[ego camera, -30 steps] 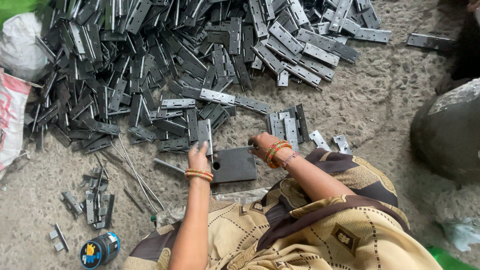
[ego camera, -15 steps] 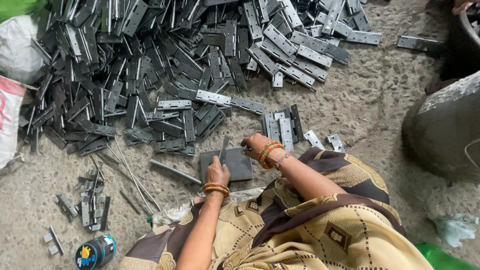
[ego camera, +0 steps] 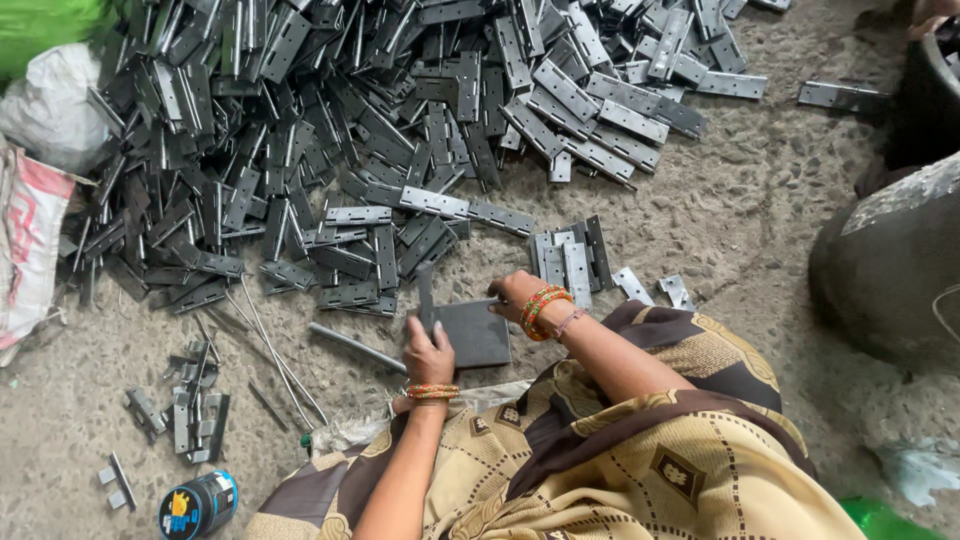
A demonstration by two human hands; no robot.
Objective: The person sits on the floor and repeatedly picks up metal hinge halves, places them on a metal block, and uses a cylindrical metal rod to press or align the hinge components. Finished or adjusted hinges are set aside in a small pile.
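Observation:
My left hand (ego camera: 429,354) grips a narrow grey metal hinge piece (ego camera: 425,296) that stands upright at the left edge of a dark flat metal block (ego camera: 474,335) on the ground. My right hand (ego camera: 511,295) rests at the block's far right corner, fingers curled; what it holds is hidden. Both wrists carry orange bangles. A big heap of grey metal hinges (ego camera: 380,130) spreads just beyond the block.
A small stack of hinge leaves (ego camera: 568,262) lies right of the block. Thin metal rods (ego camera: 275,355) and loose parts (ego camera: 185,415) lie at left, with a small round tin (ego camera: 198,505). A white sack (ego camera: 30,240) at far left, a dark round vessel (ego camera: 890,265) at right.
My left hand drew back from the hinge heap toward me and now holds a hinge piece upright by the block. My right hand stayed at the block's far corner.

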